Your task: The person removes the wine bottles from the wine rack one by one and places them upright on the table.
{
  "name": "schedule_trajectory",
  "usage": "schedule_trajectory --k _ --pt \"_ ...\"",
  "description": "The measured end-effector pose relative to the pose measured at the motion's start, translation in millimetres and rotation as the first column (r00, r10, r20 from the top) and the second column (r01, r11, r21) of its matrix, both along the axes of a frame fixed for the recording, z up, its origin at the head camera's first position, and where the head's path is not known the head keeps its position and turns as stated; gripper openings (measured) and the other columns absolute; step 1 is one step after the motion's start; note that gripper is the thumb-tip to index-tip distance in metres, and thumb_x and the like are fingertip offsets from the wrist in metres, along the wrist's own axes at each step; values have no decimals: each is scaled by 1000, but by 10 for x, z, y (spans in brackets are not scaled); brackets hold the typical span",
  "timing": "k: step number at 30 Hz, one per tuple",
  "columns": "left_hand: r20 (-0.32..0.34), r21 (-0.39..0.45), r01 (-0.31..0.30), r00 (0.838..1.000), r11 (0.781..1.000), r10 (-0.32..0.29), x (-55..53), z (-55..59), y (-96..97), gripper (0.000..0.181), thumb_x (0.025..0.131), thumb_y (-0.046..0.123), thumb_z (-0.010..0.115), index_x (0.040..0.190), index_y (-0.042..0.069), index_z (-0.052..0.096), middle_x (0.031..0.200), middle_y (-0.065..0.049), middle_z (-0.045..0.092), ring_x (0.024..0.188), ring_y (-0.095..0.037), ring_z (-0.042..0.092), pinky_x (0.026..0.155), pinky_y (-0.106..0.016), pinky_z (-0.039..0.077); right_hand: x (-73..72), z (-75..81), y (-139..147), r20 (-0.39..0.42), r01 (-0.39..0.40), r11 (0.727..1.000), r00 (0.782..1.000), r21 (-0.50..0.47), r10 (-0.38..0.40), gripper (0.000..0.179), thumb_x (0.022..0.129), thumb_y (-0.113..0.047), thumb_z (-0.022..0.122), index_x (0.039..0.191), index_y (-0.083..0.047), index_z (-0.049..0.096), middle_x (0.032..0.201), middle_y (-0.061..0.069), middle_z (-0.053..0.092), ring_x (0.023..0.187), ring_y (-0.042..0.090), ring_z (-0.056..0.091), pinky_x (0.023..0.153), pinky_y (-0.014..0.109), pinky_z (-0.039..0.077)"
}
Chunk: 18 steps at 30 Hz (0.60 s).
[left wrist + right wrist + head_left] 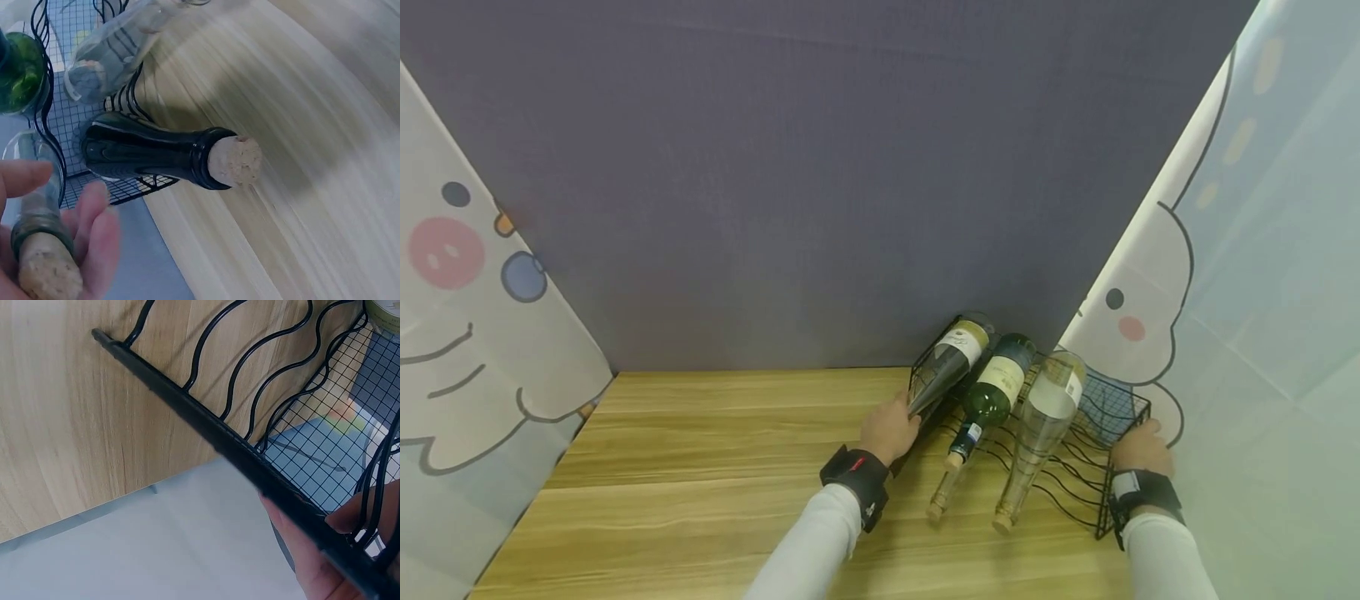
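Observation:
My left hand (889,429) holds the neck of a clear wine bottle (953,354) with a pale label, lying on the upper tier of a black wire wine rack (1101,500). In the left wrist view, fingers surround that bottle's neck, just behind its cork (50,269). Below it, a dark bottle (144,150) pokes out, cork outward. My right hand (1142,450) grips the rack's right end, thumb and fingers on either side of the wire frame (250,469). Between the hands lie a green wine bottle (992,396) and another clear bottle (1048,408), necks toward me.
A further corked clear neck (942,496) sticks out low beneath the green bottle. The rack stands on a wooden table (700,475), against a grey back wall (820,208). Close on the right is a printed side wall (1262,375).

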State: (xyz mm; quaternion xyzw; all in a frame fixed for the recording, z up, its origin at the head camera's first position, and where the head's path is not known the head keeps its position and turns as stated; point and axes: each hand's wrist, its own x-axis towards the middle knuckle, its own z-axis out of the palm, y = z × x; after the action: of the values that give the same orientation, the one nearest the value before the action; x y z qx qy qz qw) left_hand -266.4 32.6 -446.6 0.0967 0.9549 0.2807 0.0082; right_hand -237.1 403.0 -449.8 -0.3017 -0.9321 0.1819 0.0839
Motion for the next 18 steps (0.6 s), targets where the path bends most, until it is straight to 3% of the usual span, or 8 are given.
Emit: schedule_trajectory --k 3,5,8,14,16,18 --pt "43 64 -2 999 998 -1 -20 1 0 50 94 25 60 137 2 50 89 -14 74 45 -14 50 39 -26 36 0 10 -2 8 -2 1000 1000 2 2 36 88 -1 43 112 22 30 93 53 53 80 61 58 61 61 52" --pt "62 95 -7 998 995 1 -17 -2 -14 49 94 24 60 137 2 50 100 -17 73 60 -21 62 48 -30 46 -3 14 -21 15 -3 1000 1000 0 3 35 88 -1 43 112 22 30 93 53 53 81 60 58 61 61 52" --pt "74 113 3 997 994 -11 -1 -3 -26 48 95 22 58 136 1 48 111 -21 68 80 -29 66 61 -38 54 6 23 -49 20 -8 1000 1000 0 8 35 88 -1 43 111 22 30 92 52 54 80 59 59 61 60 53" --pt "130 180 38 990 983 -62 27 -3 -12 48 97 24 54 137 0 43 96 -22 72 60 -25 58 51 -33 44 45 83 -82 11 -10 1000 1000 4 10 34 88 0 42 111 22 30 88 51 54 75 58 60 59 58 53" --pt "137 218 32 989 975 -63 35 -2 -15 49 97 25 55 137 -1 44 104 -23 70 72 -28 63 59 -38 50 46 94 -77 11 -13 1000 1000 4 13 35 88 0 42 112 23 29 88 52 54 75 58 60 58 59 53" --pt "145 257 17 988 966 -56 42 -5 -21 51 97 28 55 138 -1 44 120 -24 66 93 -35 65 75 -46 54 38 85 -64 16 -13 1000 1000 2 13 38 88 0 42 114 24 29 90 52 54 76 58 60 59 59 53"
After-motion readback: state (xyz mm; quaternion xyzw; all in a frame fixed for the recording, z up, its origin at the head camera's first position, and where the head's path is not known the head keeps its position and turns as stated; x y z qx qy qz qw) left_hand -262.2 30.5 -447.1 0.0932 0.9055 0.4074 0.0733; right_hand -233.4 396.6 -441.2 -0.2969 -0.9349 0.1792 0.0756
